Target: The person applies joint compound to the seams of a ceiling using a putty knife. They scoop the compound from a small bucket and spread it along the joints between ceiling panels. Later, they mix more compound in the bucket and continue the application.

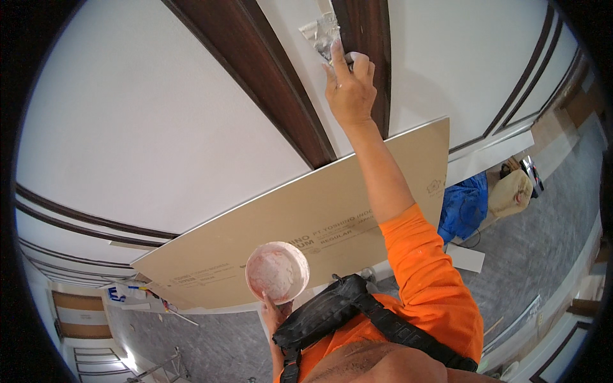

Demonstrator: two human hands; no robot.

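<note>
The right hand (352, 86) is raised high on the white wall (140, 115), grasping a putty knife (322, 38) with the index finger stretched along its blade. The blade lies over the narrow white strip (303, 70) between two dark wood bands, right beside the left edge of the right-hand band (370, 32); the other band (262, 76) slants down on the strip's far side. Whitish smears coat the blade — whether its whole edge touches the wall, I cannot tell.

The left hand (274, 311) grips a round tub (278, 271) from below, its fingers partly hidden. Pinkish-white paste (279, 273) coats the inside of the tub, which is held in front of the lower edge of a large tan board (345, 223). That board leans on the wall, its long white upper edge crossing the foot of both dark bands.

Just past the board's right edge, a blue bag (463, 204) sits on the grey floor (223, 338) — near it, a tan sack (511, 195) and a white offcut (466, 258).
</note>
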